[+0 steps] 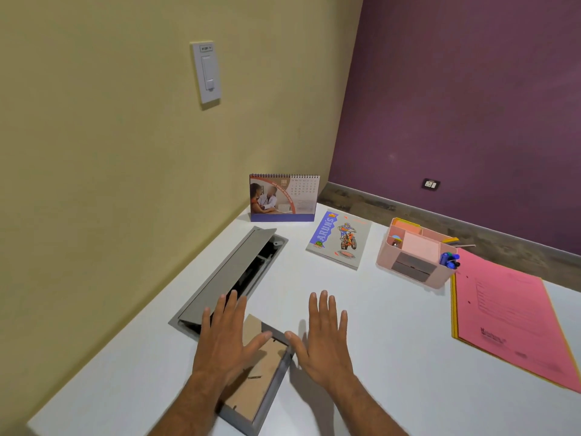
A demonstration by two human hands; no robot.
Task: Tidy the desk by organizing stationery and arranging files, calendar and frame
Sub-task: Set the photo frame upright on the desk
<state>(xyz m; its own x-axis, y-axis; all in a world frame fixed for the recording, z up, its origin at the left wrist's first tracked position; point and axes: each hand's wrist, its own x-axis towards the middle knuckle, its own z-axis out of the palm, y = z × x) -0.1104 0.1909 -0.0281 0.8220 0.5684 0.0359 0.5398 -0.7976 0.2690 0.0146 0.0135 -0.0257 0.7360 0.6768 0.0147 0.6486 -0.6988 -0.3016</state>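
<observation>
Both grips spread wide, my left hand (226, 338) and right hand (320, 336) flank the face-down photo frame (256, 372) at lower centre, ready to stand it on the tabletop (393, 341).

Both forearms are bare, left hand (227, 338) and right hand (323, 338) ringless.

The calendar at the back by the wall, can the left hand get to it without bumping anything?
Probably yes. The left hand lies open over the frame, holding nothing. The desk between it and the calendar looks bare; only the raised cable-box lid stands to the left.
</observation>
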